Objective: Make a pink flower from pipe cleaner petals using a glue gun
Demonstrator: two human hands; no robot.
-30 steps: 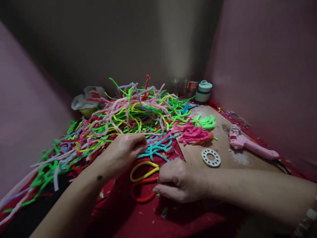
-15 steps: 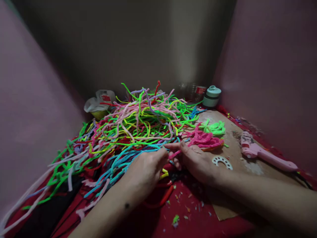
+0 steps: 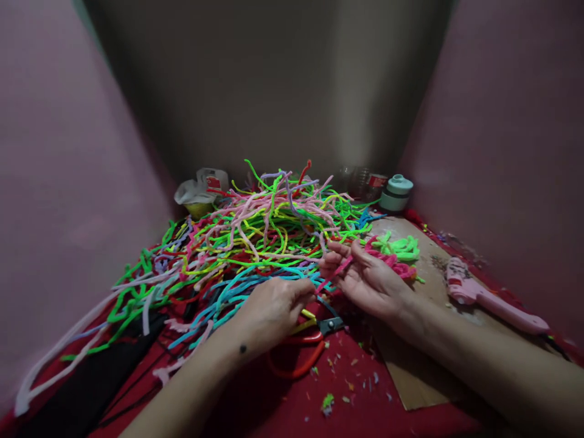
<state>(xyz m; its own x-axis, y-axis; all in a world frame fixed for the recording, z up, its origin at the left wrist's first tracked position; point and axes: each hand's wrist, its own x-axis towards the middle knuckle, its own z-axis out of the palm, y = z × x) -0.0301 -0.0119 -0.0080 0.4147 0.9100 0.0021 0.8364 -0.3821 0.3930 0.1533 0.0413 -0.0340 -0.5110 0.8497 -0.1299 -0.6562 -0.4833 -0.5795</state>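
Note:
Between my two hands runs a short pink pipe cleaner (image 3: 335, 275). My left hand (image 3: 276, 307) pinches its lower end, thumb and fingers pressed together. At its other end, my right hand (image 3: 371, 283) has the thumb against it, with the palm turned partly up and the other fingers loosely curled. Just below the hands lies a cutter with red and yellow handles (image 3: 296, 370), its dark metal head pointing right. Behind my right hand sit a bunch of pink pipe cleaners (image 3: 396, 266) and a bright green bunch (image 3: 404, 248).
A large tangled heap of coloured pipe cleaners (image 3: 274, 225) fills the back and left. On the right, a pink glue gun (image 3: 497, 305) rests on a cardboard sheet (image 3: 406, 380). A mint-coloured jar (image 3: 396, 193) stands by the wall. Scraps dot the red cloth (image 3: 356, 407).
My right hand has turned more palm-up and moved slightly away from my left, showing more of the pink pipe cleaner. The view has shifted a little, and the cutter's head is now uncovered.

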